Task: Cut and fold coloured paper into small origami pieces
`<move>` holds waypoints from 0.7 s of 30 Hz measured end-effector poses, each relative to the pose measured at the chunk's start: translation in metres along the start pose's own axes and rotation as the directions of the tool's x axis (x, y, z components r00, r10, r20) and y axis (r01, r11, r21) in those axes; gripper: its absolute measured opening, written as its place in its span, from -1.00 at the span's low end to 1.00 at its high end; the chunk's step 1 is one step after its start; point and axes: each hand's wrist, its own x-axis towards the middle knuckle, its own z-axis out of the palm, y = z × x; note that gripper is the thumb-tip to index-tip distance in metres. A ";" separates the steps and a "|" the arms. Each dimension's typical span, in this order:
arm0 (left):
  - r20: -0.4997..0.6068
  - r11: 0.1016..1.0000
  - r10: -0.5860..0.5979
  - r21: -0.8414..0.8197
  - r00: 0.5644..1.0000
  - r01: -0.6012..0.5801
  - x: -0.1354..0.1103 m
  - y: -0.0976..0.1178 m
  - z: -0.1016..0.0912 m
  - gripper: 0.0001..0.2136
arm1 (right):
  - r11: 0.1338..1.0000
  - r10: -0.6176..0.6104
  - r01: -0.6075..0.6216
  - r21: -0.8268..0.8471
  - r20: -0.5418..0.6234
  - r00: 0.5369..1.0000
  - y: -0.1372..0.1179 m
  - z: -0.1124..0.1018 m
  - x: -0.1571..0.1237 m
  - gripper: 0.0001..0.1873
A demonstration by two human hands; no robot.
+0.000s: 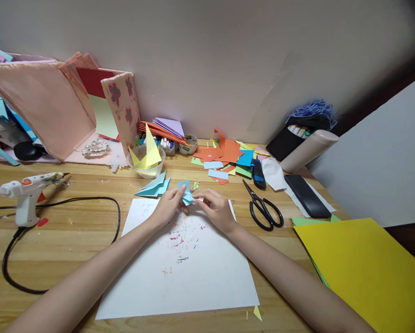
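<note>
A small folded piece of light blue paper (185,186) is pinched in my left hand (170,203), its thumb lying over the front. My right hand (217,208) has its fingers bent, with the tips at the paper's right edge; whether they grip it or only touch it is hard to make out. Both hands are over the far part of a white sheet (179,286) marked with red, blue and black streaks. Just left of my left hand lies another folded light blue paper piece (155,186). Behind that, a clear bowl (148,172) holds yellow folded paper (151,150).
On the left lies a white glue gun (28,194) with its black cord looped on the table. Black-handled scissors (264,210), a dark phone-like object (307,195) and yellow sheets (363,268) lie to the right. Coloured scraps (224,152) and a box cutter (258,174) are at the back.
</note>
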 end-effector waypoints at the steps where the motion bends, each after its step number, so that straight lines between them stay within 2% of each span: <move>1: 0.010 1.000 0.002 0.002 1.000 -0.002 0.000 0.001 0.000 -0.55 | 1.000 -0.002 0.002 -0.019 -0.016 1.000 0.000 0.000 0.000 -0.84; 6: 0.051 0.999 0.034 -0.036 0.998 -0.032 -0.002 0.005 0.002 -0.59 | 0.996 0.017 -0.025 -0.081 -0.107 0.994 0.003 0.002 0.001 -0.85; 11: 0.012 0.998 0.005 -0.065 1.000 -0.005 -0.002 0.001 0.004 -0.56 | 0.991 0.057 -0.071 -0.112 -0.129 0.990 0.003 0.002 0.001 -0.88; 16: 0.046 0.997 0.032 -0.075 0.998 -0.029 -0.003 0.003 0.005 -0.62 | 0.985 0.124 -0.138 -0.108 -0.129 0.984 0.004 0.002 0.001 -0.88; 19: 0.021 0.998 0.033 -0.049 0.999 -0.032 -0.002 0.004 0.004 -0.73 | 0.979 0.168 -0.178 -0.101 -0.095 0.981 0.006 0.002 0.002 -0.79; 21: -0.002 0.999 0.030 -0.019 1.000 -0.030 -0.002 0.003 0.003 -0.71 | 0.975 0.200 -0.204 -0.082 -0.061 0.978 0.006 0.002 0.003 -0.74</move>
